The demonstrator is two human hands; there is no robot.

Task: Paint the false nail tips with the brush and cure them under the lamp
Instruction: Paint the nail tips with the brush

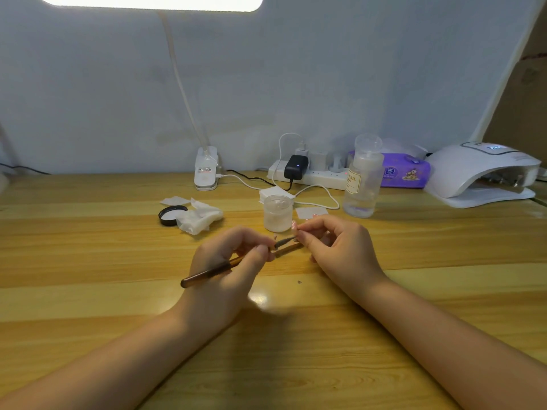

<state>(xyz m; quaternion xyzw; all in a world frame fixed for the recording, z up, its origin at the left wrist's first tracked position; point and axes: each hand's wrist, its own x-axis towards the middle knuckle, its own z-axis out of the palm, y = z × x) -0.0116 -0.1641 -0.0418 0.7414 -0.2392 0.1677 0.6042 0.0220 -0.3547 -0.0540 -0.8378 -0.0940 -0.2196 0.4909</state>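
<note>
On the wooden worktop [88, 241], taking the small frosted jar [278, 213] at its middle as the landmark, the leftmost things are a black lid [171, 215] lying inner side up and a crumpled wipe [199, 218] just beside it, both well left of the jar. Nearer the camera and just left of the jar, the left hand [228, 267] has its grip curled round an amber-handled brush [213, 272], fingers pinched near the ferrule, the bristle end pointing right toward the other hand. Directly in front of the jar, the right hand [340, 247] has its grip closed in a fingertip pinch on a pale pink false nail tip [294, 226], which seems to sit at the end of a slim stick, though that is too small to tell for sure; the brush tip meets it or is just short of it. Right of the jar stands a clear pump bottle [362, 180], and far to the right, well apart from both hands, sits the white curing lamp [479, 173]. By the look of it, painting is the step in hand: one tip is under the brush, no other tips can be made out, and no tip can be made out in the lamp's opening, so the curing is not yet done.
</note>
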